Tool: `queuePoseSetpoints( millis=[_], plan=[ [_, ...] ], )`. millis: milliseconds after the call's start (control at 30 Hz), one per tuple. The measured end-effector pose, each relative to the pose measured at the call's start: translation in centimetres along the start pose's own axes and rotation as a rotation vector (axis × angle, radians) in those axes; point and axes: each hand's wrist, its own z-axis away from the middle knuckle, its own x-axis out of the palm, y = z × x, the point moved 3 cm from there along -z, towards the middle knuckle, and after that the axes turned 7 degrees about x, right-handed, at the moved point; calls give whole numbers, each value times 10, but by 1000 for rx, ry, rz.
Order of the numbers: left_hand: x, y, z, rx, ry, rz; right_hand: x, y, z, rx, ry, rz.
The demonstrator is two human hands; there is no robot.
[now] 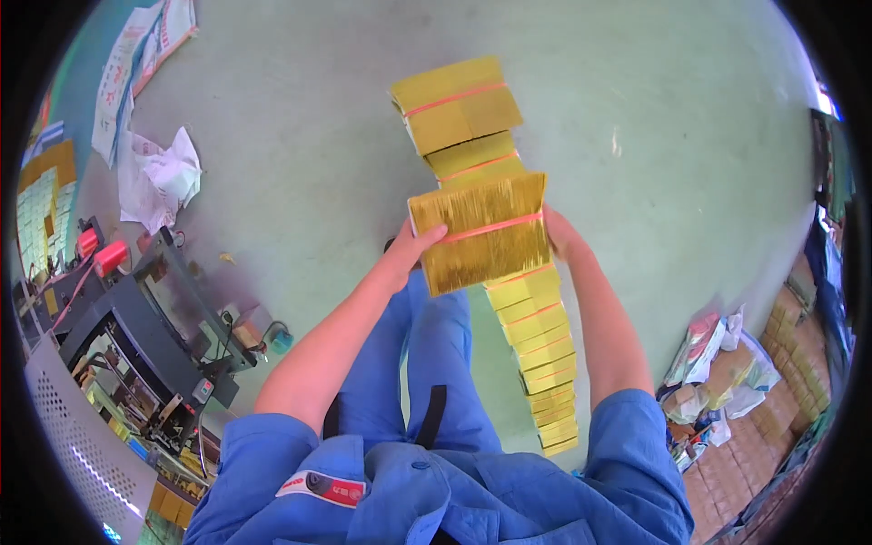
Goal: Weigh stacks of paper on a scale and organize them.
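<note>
Grey-green floor [654, 209] surrounds the banded gold bundle [486, 241], my reference point. I find it held up between left hand [413, 254] and right hand [560, 236], fingers closed on its two ends, the right ones partly hidden. It blocks my sight of part of the row of bundles [536, 327] below. I note, left of it, a dark machine [127, 313] and crumpled white wrapping [168, 180]; right of it, heaped bags [740, 372] beside brown packs [727, 486].

Blue short-sleeved shirt [400, 500], red-and-white chest patch [345, 492], blue trousers [443, 341], black strap [432, 418]
</note>
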Motion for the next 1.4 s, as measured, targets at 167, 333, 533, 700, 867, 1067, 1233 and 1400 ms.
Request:
queuePoseSetpoints(
  millis=[167,333,533,700,867,1067,1233,1400],
  plan=[
    [16,-27,-90,-22,135,60,-57,-15,-90,-42,103,-11],
    [-22,-67,-109,21,296,-142,-10,-25,-106,-103,159,-179],
    [-1,-69,-121,-68,212,232,-29,-3,-98,-151,83,-361],
    [-2,-63,-124,-12,225,244,-23,-16,-95,-66,141,-352],
    [-11,-73,-137,61,158,-60,-25,-23,-98,31,342,-235],
    [-49,-98,-30,192,339,-637,-24,90,-11,-309,607,24],
    [-209,-222,260,-285,711,-515,130,193,99,164,-1,415],
    [-185,-336,466,-516,974,-339,159,136,148,-74,-29,1114]
  ],
)
